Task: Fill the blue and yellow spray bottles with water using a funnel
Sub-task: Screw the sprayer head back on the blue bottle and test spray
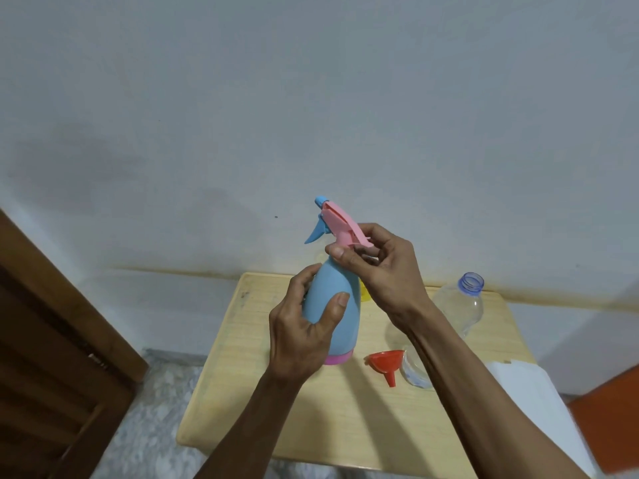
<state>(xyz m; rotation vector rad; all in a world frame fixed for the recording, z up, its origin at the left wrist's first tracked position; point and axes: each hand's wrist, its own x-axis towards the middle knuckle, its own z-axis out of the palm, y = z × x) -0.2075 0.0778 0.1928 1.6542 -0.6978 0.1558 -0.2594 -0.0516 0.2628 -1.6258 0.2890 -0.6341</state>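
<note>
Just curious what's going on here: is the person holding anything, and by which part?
The blue spray bottle: the left hand grips its body, the right hand holds the pink spray head's collar at the neck.

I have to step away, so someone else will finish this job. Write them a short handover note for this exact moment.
Left hand: grips the body of the blue spray bottle, held upright over the table.
Right hand: fingers curled round the bottle's neck, under the pink spray head, which is still on.
Red funnel: lying on its side on the table, unused.
Clear plastic bottle: uncapped, at the table's far right.
Yellow spray bottle: mostly hidden behind the blue one.
Done: no filling that shows.
Left: take the spray head off, seat the funnel, fill both bottles.
</note>
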